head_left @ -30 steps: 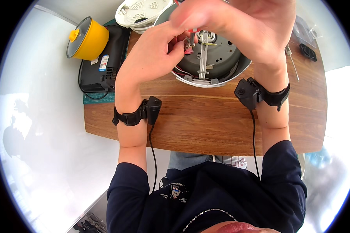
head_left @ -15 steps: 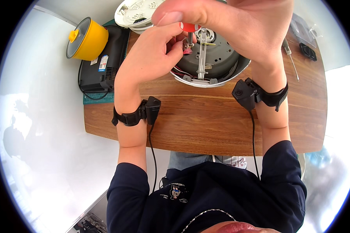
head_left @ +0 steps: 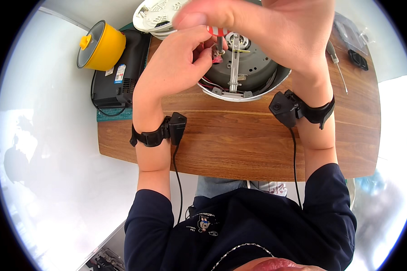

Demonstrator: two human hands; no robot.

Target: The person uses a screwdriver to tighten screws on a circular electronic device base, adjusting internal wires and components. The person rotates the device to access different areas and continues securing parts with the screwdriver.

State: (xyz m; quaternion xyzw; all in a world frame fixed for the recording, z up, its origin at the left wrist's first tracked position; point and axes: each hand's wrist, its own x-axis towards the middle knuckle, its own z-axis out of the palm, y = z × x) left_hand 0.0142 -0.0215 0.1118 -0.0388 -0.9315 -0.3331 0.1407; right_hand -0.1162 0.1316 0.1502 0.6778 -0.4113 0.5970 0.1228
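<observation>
My left hand (head_left: 172, 67) is closed at a small pink-and-metal wired part (head_left: 217, 58) inside a round appliance body, its fingers partly hidden. My right hand (head_left: 287, 36) reaches over from the right, thumb stretched across the red-and-white handle of a screwdriver (head_left: 218, 31), whose metal shaft points down at that part; its other fingers are mostly out of view. The appliance has a grey inner plate (head_left: 257, 63), a metal crossbar (head_left: 234, 70) and red wires along its pale rim (head_left: 239, 99).
A wooden table (head_left: 226, 140) bears a black appliance (head_left: 126, 104) on a green mat (head_left: 106, 114), a yellow pot (head_left: 101, 45) and white plastic covers (head_left: 153, 13) at left. At right lie another screwdriver (head_left: 337, 63), a black piece (head_left: 357, 59) and a clear plastic container (head_left: 346, 29).
My right hand has shifted left and its thumb has swung over the screwdriver handle. My left hand has moved very slightly left, still at the pink part.
</observation>
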